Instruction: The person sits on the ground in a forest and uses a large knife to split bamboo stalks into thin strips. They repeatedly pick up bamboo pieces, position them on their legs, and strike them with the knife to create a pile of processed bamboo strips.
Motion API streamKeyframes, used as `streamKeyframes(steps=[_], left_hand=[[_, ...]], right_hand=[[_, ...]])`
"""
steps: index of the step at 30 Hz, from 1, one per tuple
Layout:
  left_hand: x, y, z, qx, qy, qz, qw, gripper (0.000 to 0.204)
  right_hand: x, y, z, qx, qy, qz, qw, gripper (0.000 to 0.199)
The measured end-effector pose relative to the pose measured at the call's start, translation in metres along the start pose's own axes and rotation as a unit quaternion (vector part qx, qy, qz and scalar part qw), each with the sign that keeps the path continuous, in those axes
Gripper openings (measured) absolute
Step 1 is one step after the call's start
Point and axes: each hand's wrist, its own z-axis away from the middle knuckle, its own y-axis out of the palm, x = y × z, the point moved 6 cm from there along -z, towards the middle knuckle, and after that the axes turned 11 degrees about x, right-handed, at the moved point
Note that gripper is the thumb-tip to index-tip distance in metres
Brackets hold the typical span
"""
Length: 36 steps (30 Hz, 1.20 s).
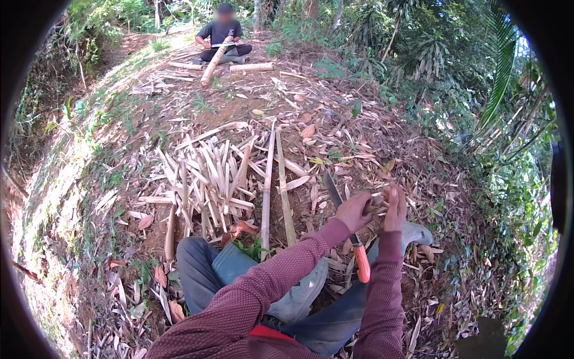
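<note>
a small bunch of short split sticks (376, 204) is between the two hands, in front of the person and to the right, near the toe of the right boot (417, 233). the pieces look pale, straw-coloured and slim, with uneven ends. the left grip (354, 212) is curled tight, pinching the bunch; the right grip (394, 207) stands upright against its other side, and i cannot tell how far its fingers close. the hands cover much of the bunch, so its number of pieces is hard to make out.

a long knife (333, 190), dark blade and orange handle, passes behind the left wrist, which hides its middle; what it rests on is unclear. to the left, a loose heap of split wood (206, 173) lies on the leaf-strewn ground (359, 140), with two long poles (267, 197) just beside it.

well away, a seated co-worker (220, 31) has a thick pole (210, 73) slanting in front; the dark shirt bears a small pale mark, too tiny to read. a black shape (558, 188) at far right is cut off.
</note>
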Motion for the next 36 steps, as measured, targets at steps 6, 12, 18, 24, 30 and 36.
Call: streamKeyframes(steps=[6, 12, 18, 24, 30, 36], left_hand=[[-0.014, 0.02, -0.011, -0.002, 0.013, 0.035, 0.999, 0.038], [-0.007, 0.015, -0.013, 0.011, 0.012, 0.037, 0.999, 0.032], [-0.006, 0.013, -0.019, 0.022, 0.034, 0.07, 0.997, 0.028], [0.007, 0.026, -0.027, 0.085, -0.032, 0.23, 0.969, 0.028], [0.002, 0.028, -0.029, 0.055, -0.077, 0.117, 0.989, 0.032], [0.009, 0.023, -0.032, 0.077, -0.073, 0.121, 0.987, 0.03]], right_hand=[[-0.03, -0.02, -0.041, 0.009, -0.011, -0.027, 1.0, 0.028], [-0.044, -0.027, -0.028, -0.017, -0.081, -0.118, 0.99, 0.017], [-0.058, -0.016, -0.018, 0.006, -0.049, -0.112, 0.992, 0.015], [-0.063, -0.021, -0.015, -0.076, -0.025, -0.135, 0.988, 0.021], [-0.078, -0.02, -0.019, -0.113, -0.016, -0.195, 0.974, 0.027], [-0.077, -0.018, -0.005, -0.063, -0.021, -0.256, 0.964, 0.055]])
